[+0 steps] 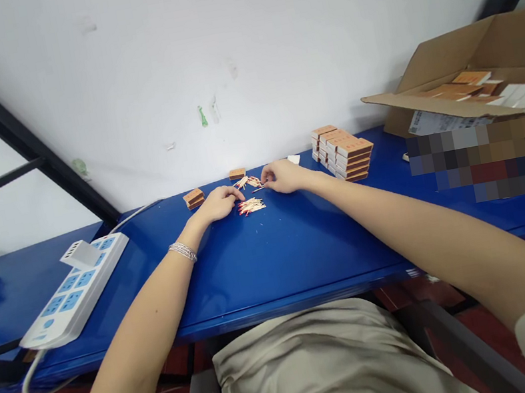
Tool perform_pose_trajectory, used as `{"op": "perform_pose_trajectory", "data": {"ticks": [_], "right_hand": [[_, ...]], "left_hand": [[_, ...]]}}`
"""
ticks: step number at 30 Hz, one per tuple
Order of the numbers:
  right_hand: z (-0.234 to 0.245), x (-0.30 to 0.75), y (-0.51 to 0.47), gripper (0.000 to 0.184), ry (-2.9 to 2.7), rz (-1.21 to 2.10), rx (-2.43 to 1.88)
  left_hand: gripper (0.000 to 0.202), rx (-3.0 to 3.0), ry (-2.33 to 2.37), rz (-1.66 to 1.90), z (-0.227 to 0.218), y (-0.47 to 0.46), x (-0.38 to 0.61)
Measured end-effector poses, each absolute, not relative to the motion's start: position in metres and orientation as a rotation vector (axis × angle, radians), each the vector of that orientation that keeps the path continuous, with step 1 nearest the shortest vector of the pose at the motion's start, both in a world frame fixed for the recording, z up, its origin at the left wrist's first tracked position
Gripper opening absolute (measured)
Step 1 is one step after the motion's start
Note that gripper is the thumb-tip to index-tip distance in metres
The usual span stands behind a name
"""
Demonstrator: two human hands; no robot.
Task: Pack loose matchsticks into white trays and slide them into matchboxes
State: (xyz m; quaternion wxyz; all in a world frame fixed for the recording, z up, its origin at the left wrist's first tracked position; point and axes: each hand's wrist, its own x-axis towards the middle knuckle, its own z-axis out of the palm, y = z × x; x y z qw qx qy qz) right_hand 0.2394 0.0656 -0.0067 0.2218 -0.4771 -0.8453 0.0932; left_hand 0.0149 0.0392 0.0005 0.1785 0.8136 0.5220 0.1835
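Working near the back edge of the blue tabletop [255, 272], we pinch a single match [257, 190] between the fingers of our right hand [282, 177]. Our left hand [220, 202] curls beside the loose match pile [252, 206]; whether its fingers grip anything, we cannot tell. A second match cluster [253, 182] lies closer to the back edge, near a small matchbox [237, 174].

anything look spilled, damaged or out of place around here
Loose matches lie unboxed on the table by the left hand, though whether they spilled is unclear. The wall behind has a green mark that breaks its pale surface.
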Motion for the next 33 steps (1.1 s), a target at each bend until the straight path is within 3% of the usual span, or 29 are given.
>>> {"op": "perform_pose_trajectory", "data": {"ticks": [9,13,20,26,28,33], "right_hand": [[-0.018,0.23,0.067,0.015,-2.41,0.196,-1.316],[-0.011,0.226,0.06,0.009,-2.422,0.187,-1.327],[0.002,0.218,0.046,0.012,-2.38,0.554,-1.074],[-0.001,0.223,0.054,0.015,-2.199,0.85,-1.078],[-0.003,0.234,0.063,0.019,-2.111,0.734,-1.179],[-0.012,0.266,0.085,0.033,-1.94,0.087,-1.685]], "left_hand": [[0.028,2.311,1.34,0.518,0.008,0.031,0.015],[0.044,2.312,1.313,0.4,0.016,0.023,0.012],[0.067,2.31,1.337,0.357,0.017,0.018,0.01],[0.067,2.434,1.314,0.352,0.011,0.019,0.013],[0.065,2.475,1.299,0.332,0.011,0.018,0.014],[0.057,2.522,1.335,0.3,0.012,0.017,0.013]]}}
